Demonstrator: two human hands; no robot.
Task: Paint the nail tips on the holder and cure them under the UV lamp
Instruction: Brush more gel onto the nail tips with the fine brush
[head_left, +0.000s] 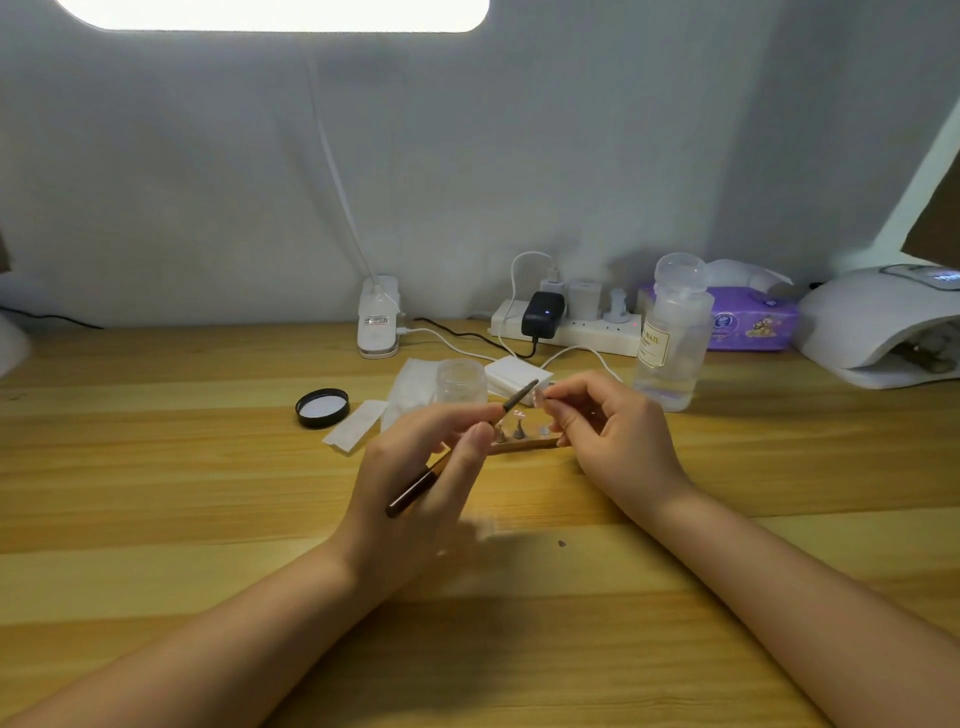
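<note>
On the table, the nail holder sits in the middle, between the left hand and right hand. Just behind it stands a jar, with a lid to its left. A bottle stands to the right; the power strip lies far behind. The UV lamp sits at the far right.

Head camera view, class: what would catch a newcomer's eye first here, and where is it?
Mid-table, the left hand holds a dark nail brush, its tip meeting a nail tip pinched by the right hand, above the wooden holder. A bright light panel glows at the top edge. The white UV lamp sits far right, beside a purple tissue pack.
</note>
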